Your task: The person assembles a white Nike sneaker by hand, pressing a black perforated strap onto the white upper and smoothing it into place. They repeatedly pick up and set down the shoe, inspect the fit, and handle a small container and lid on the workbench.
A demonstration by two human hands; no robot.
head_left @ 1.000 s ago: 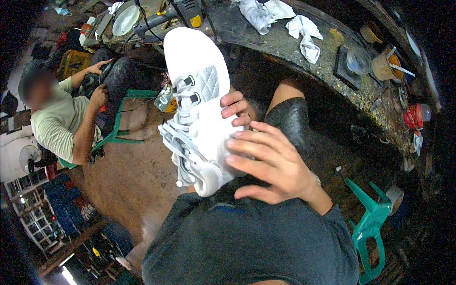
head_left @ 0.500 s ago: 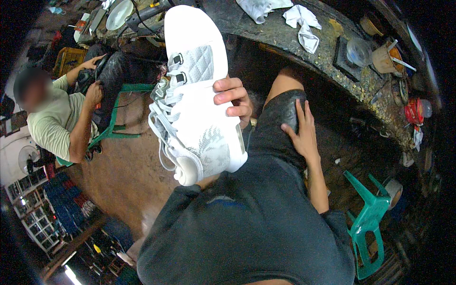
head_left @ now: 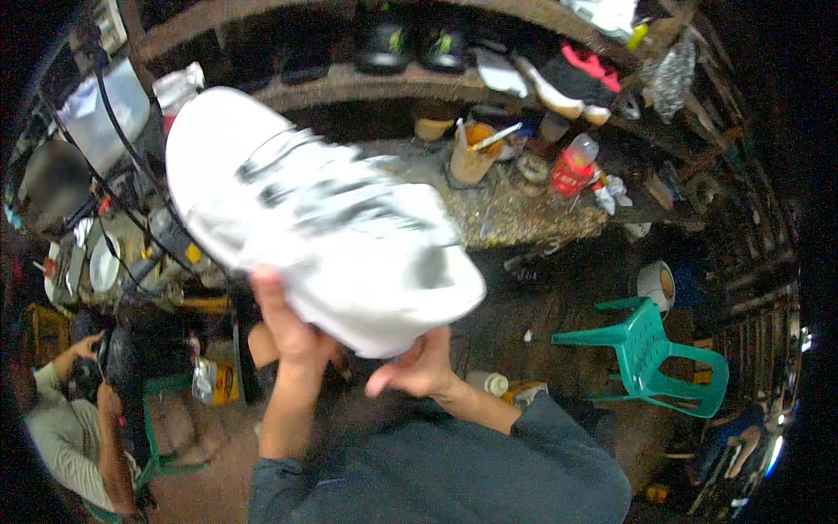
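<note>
A white sneaker (head_left: 349, 253) with grey laces is held up in front of me, slightly blurred by motion. Its toe points to the upper left and its heel to the lower right. My left hand (head_left: 295, 323) grips it from below, near the middle of the sole edge. Under the heel, my right hand (head_left: 421, 365) is pressed against the shoe with its thumb sticking out to the left; its other fingers are mostly hidden behind the sneaker.
Beyond the shoe runs a worn workbench (head_left: 532, 218) with a tub (head_left: 474, 155) holding brushes and a red container (head_left: 573, 166). Shoes (head_left: 384, 48) line a shelf above. A green plastic chair (head_left: 650, 349) stands to the right. A seated person (head_left: 78, 428) works at the left.
My right hand has left my thigh and come to the sneaker's heel. The sneaker has tipped from upright to slanting, toe to the upper left. My view has swung toward the right.
</note>
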